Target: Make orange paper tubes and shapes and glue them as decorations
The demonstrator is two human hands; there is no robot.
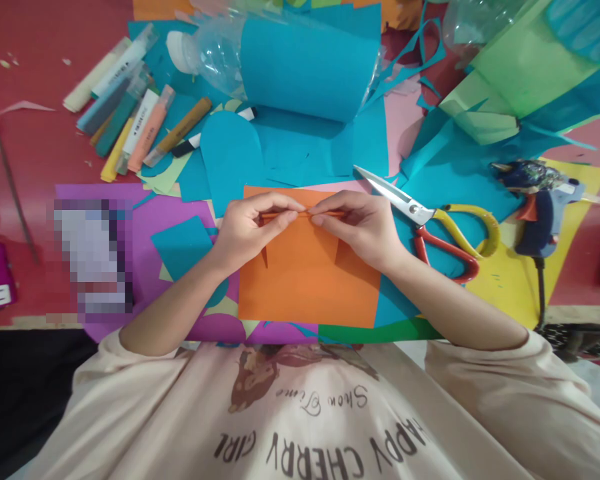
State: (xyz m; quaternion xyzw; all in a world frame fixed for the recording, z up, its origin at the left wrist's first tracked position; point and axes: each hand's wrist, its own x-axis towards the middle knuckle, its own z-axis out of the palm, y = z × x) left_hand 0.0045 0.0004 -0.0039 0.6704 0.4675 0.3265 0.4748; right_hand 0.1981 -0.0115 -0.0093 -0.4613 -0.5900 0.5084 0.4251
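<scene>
Both of my hands pinch a narrow orange paper strip [304, 215], which looks folded or rolled, just above a larger orange paper sheet [307, 280]. My left hand [253, 223] grips the strip's left part between thumb and fingers. On the other side my right hand [363, 223] does the same, its fingertips nearly meeting those of the left. Part of the strip is hidden behind the fingers. Right of my right hand lie open scissors [420, 213] with one yellow and one red handle.
A plastic bottle wrapped in blue paper [305, 63] lies at the back. Several markers [125, 120] lie back left, near a pixelated phone-like object [93, 257]. A blue glue gun [540, 213] rests on yellow paper at right. Green paper [523, 67] and blue scraps lie back right.
</scene>
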